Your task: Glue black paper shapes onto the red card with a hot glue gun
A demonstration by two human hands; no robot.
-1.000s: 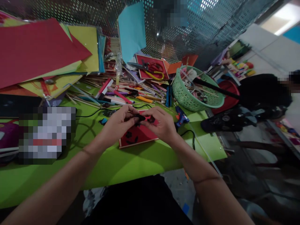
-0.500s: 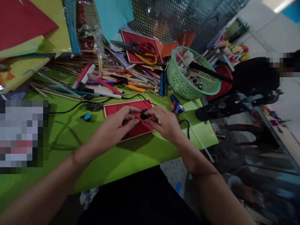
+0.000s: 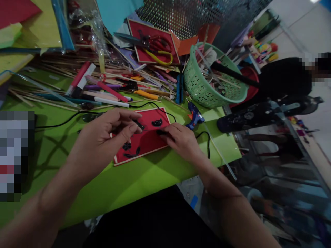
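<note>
A red board with a pale wooden frame (image 3: 148, 143) lies tilted on the green table. On it are a small glossy black shape (image 3: 157, 122), a black flower shape (image 3: 126, 146) and black leaf-like shapes (image 3: 133, 153). My right hand (image 3: 182, 139) rests at the board's right edge, fingers pinched on a small dark piece (image 3: 160, 132). My left hand (image 3: 103, 137) hovers over the board's left side, fingers bent, thumb and fingertips apart. Another black piece (image 3: 139, 125) shows behind its fingertips; whether they touch is unclear.
A blue glue gun (image 3: 194, 115) with a clear stick lies right of the board, near a green basket (image 3: 214, 94). Behind are markers, wooden sticks, scissors (image 3: 152, 46) and a second framed red board (image 3: 138, 26). A dark bottle (image 3: 232, 120) lies at the right.
My hands have parted: the left moved left and up from the board's middle, the right stayed at its right side. The black shape between them now shows on the board.
</note>
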